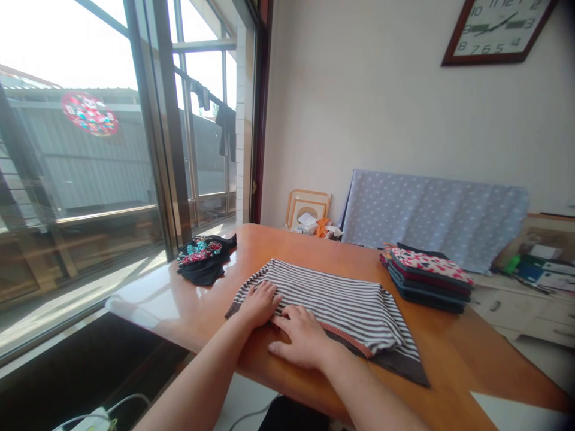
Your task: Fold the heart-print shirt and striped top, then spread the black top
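A striped knit top (323,293), dark brown and white with a reddish-orange ribbed band along its near edge, lies spread on the wooden table (278,236). My left hand (260,304) rests flat on the left part of the top, its fingers stretched out. Just right of it, my right hand (300,336) touches the near edge of the fabric with its fingers apart. Its thumb lies on the bare wood. Dark brown cloth shows at the top's lower right corner, beyond my right hand.
A crumpled black garment with a floral pattern (202,254) lies at the table's left. Folded clothes (426,278) are stacked at the right. Behind stand a dotted blue cloth cover (431,215) and a white cabinet (507,308). A large window (90,179) borders the left side.
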`<state>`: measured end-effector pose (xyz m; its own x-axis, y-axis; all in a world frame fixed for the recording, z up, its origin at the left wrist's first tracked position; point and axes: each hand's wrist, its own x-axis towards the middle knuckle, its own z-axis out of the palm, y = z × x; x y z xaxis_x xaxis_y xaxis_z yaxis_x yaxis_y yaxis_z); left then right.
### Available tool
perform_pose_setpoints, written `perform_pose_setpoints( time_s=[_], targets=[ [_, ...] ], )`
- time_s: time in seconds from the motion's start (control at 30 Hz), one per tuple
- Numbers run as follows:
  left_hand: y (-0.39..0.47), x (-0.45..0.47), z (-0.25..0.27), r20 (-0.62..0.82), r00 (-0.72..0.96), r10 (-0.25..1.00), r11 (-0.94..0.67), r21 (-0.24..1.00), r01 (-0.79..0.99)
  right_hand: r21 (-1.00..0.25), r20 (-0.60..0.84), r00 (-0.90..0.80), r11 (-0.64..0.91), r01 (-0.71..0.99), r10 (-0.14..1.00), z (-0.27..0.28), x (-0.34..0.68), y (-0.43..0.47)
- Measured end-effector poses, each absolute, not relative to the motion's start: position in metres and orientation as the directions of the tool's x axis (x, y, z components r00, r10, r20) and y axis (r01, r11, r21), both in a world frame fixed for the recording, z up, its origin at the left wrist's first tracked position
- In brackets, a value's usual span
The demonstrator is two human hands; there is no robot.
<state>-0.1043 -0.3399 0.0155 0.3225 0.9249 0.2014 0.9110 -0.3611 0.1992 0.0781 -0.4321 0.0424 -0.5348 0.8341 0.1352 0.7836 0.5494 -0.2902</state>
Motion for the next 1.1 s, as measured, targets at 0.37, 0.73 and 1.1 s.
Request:
perform_pose_setpoints(
  time_s=[0.37, 0.73, 1.1],
  targets=[
    [-0.332, -0.100, 0.002, 0.092, 0.291, 0.952, -0.303, 0.183, 0.935, -0.526, 0.337, -0.403, 0.525, 0.669, 0.851, 0.049, 0.141, -0.463],
    [-0.349, -0.005, 0.033, 0.334, 0.524, 0.783, -0.616, 0.301, 0.728, -0.941, 0.221, 0.556, 0.025, 0.338, 0.801, 0.017, 0.335, -0.465],
    [-0.403, 0.118, 0.027, 0.267, 0.725, 0.635, -0.755, 0.411, 0.510, -0.950, 0.118, 0.545, -0.066, 0.306, 0.830, 0.004, 0.344, -0.482]
  ],
)
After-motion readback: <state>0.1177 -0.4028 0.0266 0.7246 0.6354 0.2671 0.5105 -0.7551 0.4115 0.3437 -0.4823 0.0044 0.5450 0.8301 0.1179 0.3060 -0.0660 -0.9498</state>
